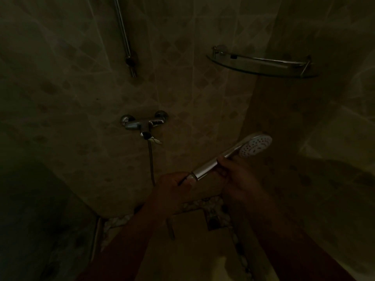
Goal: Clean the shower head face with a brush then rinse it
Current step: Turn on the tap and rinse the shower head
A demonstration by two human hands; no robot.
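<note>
I count two hands of mine: my left hand (pixel 172 186) and my right hand (pixel 236 173), both curled on one shower head (pixel 255 146). One hose (pixel 151 161) hangs from one mixer tap (pixel 142 123), which has two round wall mounts. One rail (pixel 123 33) runs up the wall. One corner shelf (pixel 261 64) is fixed to the right. One drain (pixel 213 221) sits in the floor.

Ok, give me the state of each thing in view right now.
shower head: off its rail, held, face toward camera, no water visible
left hand: grips the handle's hose end
right hand: grips the handle
mixer tap: no water visible
wall rail: no head on it
glass shelf: contents too dark to tell
</note>
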